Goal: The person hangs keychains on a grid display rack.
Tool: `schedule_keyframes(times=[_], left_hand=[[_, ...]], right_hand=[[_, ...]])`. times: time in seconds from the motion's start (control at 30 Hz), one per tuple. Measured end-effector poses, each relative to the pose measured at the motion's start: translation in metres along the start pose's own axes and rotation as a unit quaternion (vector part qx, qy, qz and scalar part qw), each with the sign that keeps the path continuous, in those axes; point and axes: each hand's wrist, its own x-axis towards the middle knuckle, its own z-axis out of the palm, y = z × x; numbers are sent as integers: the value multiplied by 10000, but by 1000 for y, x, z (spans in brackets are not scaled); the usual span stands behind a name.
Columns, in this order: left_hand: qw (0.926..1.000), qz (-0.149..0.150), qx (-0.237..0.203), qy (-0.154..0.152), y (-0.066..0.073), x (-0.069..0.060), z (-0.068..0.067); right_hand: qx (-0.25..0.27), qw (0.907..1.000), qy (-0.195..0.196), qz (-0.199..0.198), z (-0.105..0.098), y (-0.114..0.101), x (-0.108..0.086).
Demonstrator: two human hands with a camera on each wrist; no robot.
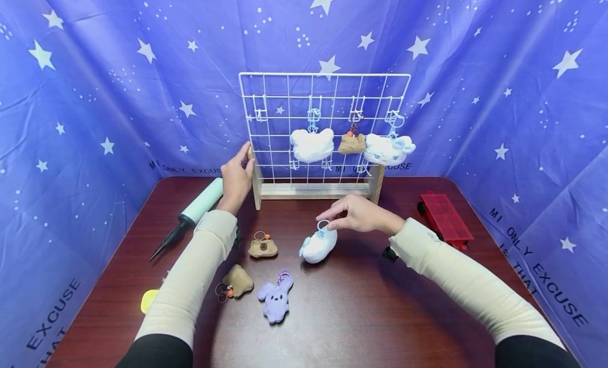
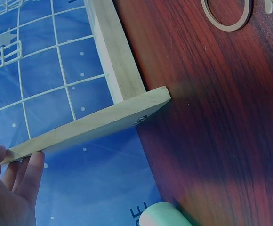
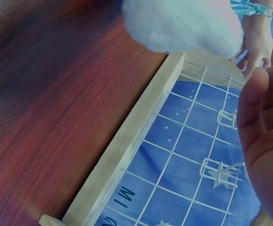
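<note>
My left hand [image 1: 236, 178] grips the left wooden upright [image 2: 94, 115] of a white wire grid rack [image 1: 323, 73], thumb on one side and fingers on the other. Between the fingertips of my right hand [image 1: 362, 212] is the light blue ring [image 1: 323, 223] of a white plush keychain [image 1: 319, 247]. That plush hangs in front of the rack; in the right wrist view its fluffy white body [image 3: 183, 26] fills the top. On the rack's hooks hang a white plush [image 1: 312, 145], a small brown plush [image 1: 352, 144] and a white plush with a blue bow [image 1: 386, 150].
Two brown plush keychains [image 1: 263, 248] and a purple rabbit-like keychain [image 1: 276, 303] lie on the dark table [image 1: 361, 326]. A mint green hand pump [image 1: 204, 200] lies at left, near a yellow object [image 1: 149, 300]. A red translucent case [image 1: 446, 217] is at right.
</note>
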Motion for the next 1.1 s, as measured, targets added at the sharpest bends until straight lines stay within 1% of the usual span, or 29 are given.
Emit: schedule_keyframes(times=[0.27,0.57,0.83,1.1], left_hand=[[10000,25,24,54,1,-1,-1],[10000,55,-5,58,2,0,-1],[10000,8,-46,-22,1,0,-1],[10000,66,-47,22,2,-1,-2]], right_hand=[[-172,9998,127,30,-6,-6,6],[-242,9988,411,-107,-17,-9,20],[-190,9988,446,-29,-22,-11,30],[-183,9983,559,-33,-27,-15,38]])
